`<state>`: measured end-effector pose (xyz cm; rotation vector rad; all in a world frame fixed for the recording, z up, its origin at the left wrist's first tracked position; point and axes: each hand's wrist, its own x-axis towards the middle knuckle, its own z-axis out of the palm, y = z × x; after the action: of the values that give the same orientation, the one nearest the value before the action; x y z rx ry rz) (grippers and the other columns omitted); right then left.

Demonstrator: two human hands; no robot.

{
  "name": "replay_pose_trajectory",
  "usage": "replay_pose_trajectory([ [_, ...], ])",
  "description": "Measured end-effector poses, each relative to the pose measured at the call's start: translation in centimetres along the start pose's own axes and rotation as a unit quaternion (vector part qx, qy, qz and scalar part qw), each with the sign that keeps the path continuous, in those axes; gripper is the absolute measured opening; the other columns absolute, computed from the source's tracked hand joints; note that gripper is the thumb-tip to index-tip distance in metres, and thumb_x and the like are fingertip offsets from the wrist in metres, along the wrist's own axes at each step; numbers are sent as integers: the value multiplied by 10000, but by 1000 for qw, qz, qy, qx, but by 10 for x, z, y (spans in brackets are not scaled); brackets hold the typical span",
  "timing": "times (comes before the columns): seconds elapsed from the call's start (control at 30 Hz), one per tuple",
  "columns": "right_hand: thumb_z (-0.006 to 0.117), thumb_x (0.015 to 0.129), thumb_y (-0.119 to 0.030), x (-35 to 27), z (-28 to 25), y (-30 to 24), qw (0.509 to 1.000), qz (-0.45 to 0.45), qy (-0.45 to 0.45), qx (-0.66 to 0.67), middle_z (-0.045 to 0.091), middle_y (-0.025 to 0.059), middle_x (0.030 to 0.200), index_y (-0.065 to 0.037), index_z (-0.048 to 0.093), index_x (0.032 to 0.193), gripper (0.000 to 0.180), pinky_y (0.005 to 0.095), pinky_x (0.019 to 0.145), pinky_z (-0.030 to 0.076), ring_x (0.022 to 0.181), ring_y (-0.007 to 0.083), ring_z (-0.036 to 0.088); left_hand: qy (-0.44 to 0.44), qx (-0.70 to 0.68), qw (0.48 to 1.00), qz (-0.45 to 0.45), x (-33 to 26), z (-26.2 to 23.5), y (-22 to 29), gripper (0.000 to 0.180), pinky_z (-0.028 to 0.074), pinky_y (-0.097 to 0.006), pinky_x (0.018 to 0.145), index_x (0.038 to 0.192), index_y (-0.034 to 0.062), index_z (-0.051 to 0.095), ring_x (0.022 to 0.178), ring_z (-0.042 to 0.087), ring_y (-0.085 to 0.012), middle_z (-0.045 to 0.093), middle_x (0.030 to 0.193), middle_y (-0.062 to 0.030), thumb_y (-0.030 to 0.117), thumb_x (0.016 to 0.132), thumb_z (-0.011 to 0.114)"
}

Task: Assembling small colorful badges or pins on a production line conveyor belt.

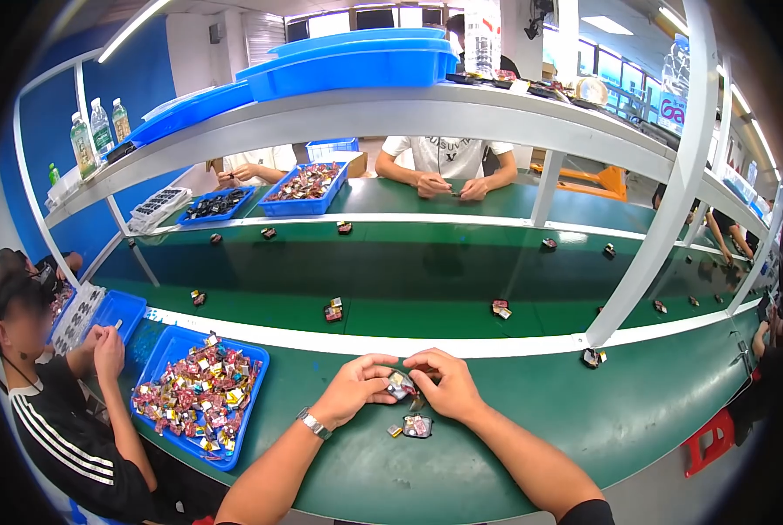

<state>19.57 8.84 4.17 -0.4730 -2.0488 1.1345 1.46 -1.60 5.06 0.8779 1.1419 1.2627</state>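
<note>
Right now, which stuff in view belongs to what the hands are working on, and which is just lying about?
In hand:
- left hand and right hand, both pinching the small part
- loose small pieces on the green bench
- blue tray of parts

Lying about:
- parts on the belt
- water bottles
- stacked blue bins

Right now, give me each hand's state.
Left hand: fingers closed on the small silver-and-red square component.
Right hand: fingers pinching the same component.

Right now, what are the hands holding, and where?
Both hands, left hand and right hand, pinch a small part between their fingertips, one at each side.
</note>
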Motion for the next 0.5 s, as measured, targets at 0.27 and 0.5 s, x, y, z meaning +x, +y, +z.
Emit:
replay_pose_trajectory([
  [0.27, 672, 795, 13, -7, -16, -9, 989, -28, -131, -58, 587, 63, 1034, -139, 698, 1142, 379, 329, 801, 512, 950, 220, 592, 12, 3, 1000, -20, 1, 6, -7, 246, 572, -366, 923, 1201, -31, 506, 1012, 640, -221, 581, 1152, -135, -17, 956, 493],
  [0.5, 740, 764, -78, -3, -14, -19, 951, -178, -139, -212, 558, 64, 1186, -176, 707, 1088, 340, 382, 912, 492, 1107, 261, 531, -39, -42, 998, 5, -2, 3, -9, 159, 573, -353, 867, 1143, 15, 480, 961, 644, -187, 653, 1022, -115, 34, 985, 471],
])
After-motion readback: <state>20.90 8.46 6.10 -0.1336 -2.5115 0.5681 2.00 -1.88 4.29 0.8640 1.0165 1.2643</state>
